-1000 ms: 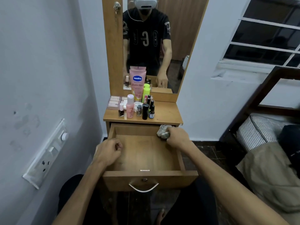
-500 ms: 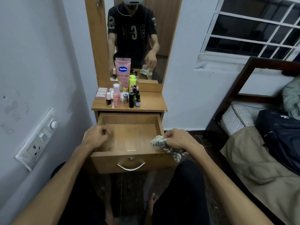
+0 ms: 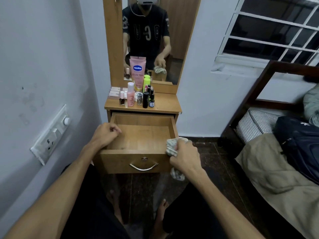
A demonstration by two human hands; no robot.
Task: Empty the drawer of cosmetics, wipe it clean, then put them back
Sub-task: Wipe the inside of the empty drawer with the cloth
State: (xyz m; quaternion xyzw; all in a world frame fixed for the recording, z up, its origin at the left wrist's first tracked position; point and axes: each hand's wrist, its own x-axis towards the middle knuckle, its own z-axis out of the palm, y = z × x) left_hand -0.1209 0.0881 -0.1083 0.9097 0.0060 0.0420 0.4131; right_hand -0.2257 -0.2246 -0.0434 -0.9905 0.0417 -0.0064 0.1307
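Note:
The wooden drawer (image 3: 138,162) stands pulled out below the dresser top, and its inside is bare. My right hand (image 3: 185,156) is shut on a pale striped cloth (image 3: 171,147) at the drawer's front right corner, with a tail of cloth hanging below my wrist. My left hand (image 3: 104,135) rests on the drawer's left wall with its fingers curled and nothing in it. Several cosmetics stand on the dresser top (image 3: 165,104): a pink Vaseline tube (image 3: 137,71), a pink bottle (image 3: 130,96), a green bottle (image 3: 146,82), a black tube (image 3: 145,100) and small nail-polish bottles.
A mirror (image 3: 151,38) rises behind the dresser and reflects me. A switch panel (image 3: 51,135) sits on the left wall. To the right stand a bed (image 3: 276,169) with a dark bag (image 3: 300,144) and a barred window (image 3: 269,30). My bare feet are on the dark floor.
My right hand has pulled the cloth from the drawer's back right corner out to its front right corner. My view has drawn back from the dresser. The left hand has stayed on the left wall.

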